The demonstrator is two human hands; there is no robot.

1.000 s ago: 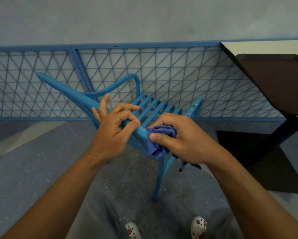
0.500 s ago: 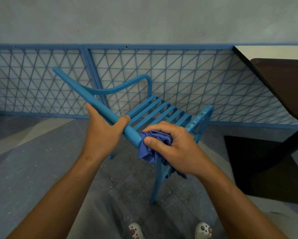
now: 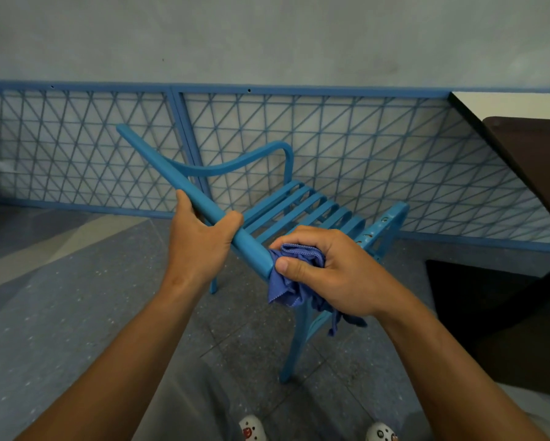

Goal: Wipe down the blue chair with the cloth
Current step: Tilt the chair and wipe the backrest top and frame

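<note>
Left hand (image 3: 200,240) gripping top rail of blue chair (image 3: 302,205), fingers curled round. Just beside, right hand (image 3: 334,275) clutching bunched cloth (image 3: 291,278) against same rail.

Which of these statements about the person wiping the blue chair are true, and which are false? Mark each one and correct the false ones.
1. The left hand has its grip on the blue metal chair's round top bar. True.
2. The right hand is bare and holds nothing. False: it holds a bunched blue microfibre cloth.
3. The cloth lies flat on the slatted seat. False: it is pressed against the near end of the top bar.
4. A blue wire-mesh fence runs behind the chair. True.
5. A dark brown table shows at the right edge. True.
</note>
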